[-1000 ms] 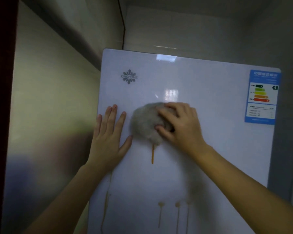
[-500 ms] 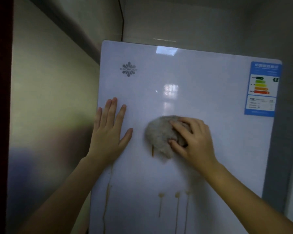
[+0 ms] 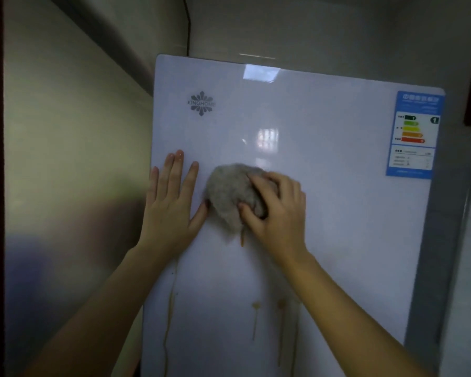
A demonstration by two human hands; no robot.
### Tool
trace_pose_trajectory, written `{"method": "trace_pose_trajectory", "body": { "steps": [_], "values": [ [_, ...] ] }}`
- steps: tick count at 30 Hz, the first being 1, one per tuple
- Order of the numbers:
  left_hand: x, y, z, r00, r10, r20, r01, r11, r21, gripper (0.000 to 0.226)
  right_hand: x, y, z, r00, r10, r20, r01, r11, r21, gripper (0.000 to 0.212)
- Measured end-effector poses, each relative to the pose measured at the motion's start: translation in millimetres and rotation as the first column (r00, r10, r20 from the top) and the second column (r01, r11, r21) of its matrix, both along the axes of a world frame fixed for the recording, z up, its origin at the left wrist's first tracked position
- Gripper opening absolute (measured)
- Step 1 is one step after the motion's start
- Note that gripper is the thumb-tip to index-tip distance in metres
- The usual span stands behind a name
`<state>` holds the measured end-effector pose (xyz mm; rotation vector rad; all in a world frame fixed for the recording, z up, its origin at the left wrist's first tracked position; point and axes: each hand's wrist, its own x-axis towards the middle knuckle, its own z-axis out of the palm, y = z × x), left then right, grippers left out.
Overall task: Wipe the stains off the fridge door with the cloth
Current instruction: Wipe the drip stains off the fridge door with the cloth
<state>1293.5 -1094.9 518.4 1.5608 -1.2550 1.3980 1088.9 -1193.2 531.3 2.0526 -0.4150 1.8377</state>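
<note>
We see our right hand (image 3: 276,210) gripping a bunched grey fuzzy cloth (image 3: 229,195), pressed against the glossy white fridge door (image 3: 337,213), its long axis running roughly upright. Our left hand (image 3: 170,205) lies flat beside it, fingers spread. Thin orange drip stains (image 3: 254,322) run downward below, perhaps four

My right hand (image 3: 276,210) was bunched around the grey cloth (image 3: 230,195), pressing it flat on the white fridge door (image 3: 337,213). My left hand (image 3: 172,202) lay spread on the door just beside it, thumb touching the cloth. An orange drip (image 3: 242,239) poked out under the cloth, with more brownish streaks (image 3: 254,319) lower down. The energy label (image 3: 415,134) sat top right.
</note>
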Motion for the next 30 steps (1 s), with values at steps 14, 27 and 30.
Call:
{"method": "trace_pose_trajectory", "body": {
  "steps": [14, 27, 30],
  "values": [
    [-1.0, 1.1, 0.9, 1.0, 0.024, 0.01, -0.024, 1.0, -0.002, 0.074, -10.7, -9.4, 26.9, 0.984, -0.003, 0.181, -0.015, 0.995, 0.098, 0.051],
    [-10.4, 3.0, -3.8, 0.99, 0.062, 0.127, -0.055, 0.997, -0.056, 0.057, -67.8, -38.2, -12.1, 0.991, -0.025, 0.132, 0.009, 0.993, 0.118, 0.052],
    [-7.7, -2.6, -7.4, 0.987, 0.079, 0.14, -0.073, 0.996, -0.047, 0.059, -40.3, -25.3, -6.2, 0.983, 0.006, 0.183, -0.035, 0.987, 0.155, 0.054]
  ]
}}
